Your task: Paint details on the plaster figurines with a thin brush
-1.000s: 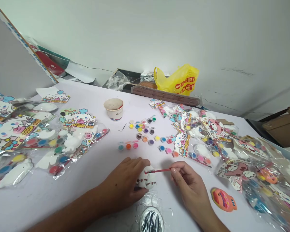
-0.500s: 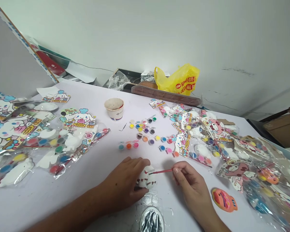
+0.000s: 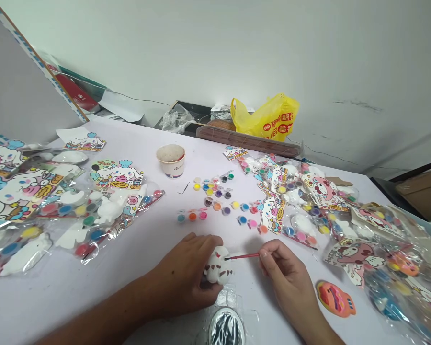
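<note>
My left hand point(image 3: 192, 270) is closed around the left side of a small white plaster figurine point(image 3: 217, 268), which bears dark brown marks and a red spot. Between the thumb and fingers of my right hand point(image 3: 282, 266) is a thin red paintbrush point(image 3: 246, 256). Its dark tip points left and lies at the figurine's right side; whether it touches the surface I cannot tell. Beyond both hands stand several small open paint pots point(image 3: 217, 193) in many colours. A round, foil-like silver disc point(image 3: 226, 328) lies just below the figurine.
A paper cup point(image 3: 171, 161) stands behind the pots, a fine dark-tipped tool point(image 3: 185, 188) near it. Bagged figurine kits point(image 3: 109, 211) crowd the left, more kits point(image 3: 345, 235) the right. An orange painted piece point(image 3: 335, 298) lies beside my right forearm. A yellow bag point(image 3: 266, 117) is at the back.
The whole view has shifted slightly. The brush tip sits a little farther right and lower on the figurine. Both hands keep their hold.
</note>
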The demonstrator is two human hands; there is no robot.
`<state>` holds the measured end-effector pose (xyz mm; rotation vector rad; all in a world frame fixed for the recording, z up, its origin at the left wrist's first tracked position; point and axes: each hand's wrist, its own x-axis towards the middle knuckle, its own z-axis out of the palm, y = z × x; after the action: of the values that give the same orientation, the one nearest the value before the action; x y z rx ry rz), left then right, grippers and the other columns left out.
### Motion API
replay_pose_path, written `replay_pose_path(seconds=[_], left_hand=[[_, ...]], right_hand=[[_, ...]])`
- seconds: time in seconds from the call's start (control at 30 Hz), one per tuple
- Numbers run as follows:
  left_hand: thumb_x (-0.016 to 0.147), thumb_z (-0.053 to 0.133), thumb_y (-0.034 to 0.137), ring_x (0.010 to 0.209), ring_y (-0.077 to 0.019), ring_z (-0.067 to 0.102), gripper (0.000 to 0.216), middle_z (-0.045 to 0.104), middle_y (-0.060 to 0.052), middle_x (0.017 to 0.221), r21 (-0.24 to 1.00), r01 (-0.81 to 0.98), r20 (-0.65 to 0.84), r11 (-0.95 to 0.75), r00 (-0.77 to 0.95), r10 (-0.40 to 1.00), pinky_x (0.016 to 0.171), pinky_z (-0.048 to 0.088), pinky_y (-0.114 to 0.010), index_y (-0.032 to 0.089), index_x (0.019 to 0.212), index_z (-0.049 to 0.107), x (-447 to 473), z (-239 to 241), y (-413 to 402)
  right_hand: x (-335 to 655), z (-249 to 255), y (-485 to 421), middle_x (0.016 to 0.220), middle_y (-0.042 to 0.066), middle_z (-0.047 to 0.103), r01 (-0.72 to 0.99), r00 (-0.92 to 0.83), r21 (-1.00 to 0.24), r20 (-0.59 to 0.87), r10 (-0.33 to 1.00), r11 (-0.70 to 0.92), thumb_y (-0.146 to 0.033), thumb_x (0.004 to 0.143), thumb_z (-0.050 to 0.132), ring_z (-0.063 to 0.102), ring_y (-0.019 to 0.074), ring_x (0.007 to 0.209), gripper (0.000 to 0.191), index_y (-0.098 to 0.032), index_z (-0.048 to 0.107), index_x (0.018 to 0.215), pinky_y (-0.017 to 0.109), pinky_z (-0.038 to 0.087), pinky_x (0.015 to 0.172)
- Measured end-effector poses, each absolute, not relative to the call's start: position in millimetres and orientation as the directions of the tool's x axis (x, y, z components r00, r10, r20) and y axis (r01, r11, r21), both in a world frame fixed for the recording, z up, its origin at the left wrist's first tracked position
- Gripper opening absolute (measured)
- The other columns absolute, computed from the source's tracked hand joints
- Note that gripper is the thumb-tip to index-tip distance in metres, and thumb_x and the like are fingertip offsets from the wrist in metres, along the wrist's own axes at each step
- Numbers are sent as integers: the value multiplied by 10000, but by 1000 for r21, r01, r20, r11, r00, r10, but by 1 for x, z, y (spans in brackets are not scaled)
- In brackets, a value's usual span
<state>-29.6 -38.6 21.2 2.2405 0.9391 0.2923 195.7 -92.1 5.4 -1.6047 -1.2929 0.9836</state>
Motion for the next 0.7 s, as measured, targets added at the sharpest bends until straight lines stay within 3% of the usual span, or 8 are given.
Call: replay_pose_path(seconds=[0.7], left_hand=[[727, 643, 200, 915, -237, 509, 480, 584, -32, 1074, 669, 540, -55, -511, 722, 690, 858, 377, -379, 225, 1157, 431, -29, 17, -39]], right_hand=[[196, 4, -93, 602, -36, 417, 363, 151, -921, -93, 984, -143, -510, 915, 499, 380, 136, 547, 361, -203, 524, 728, 238, 319, 514]])
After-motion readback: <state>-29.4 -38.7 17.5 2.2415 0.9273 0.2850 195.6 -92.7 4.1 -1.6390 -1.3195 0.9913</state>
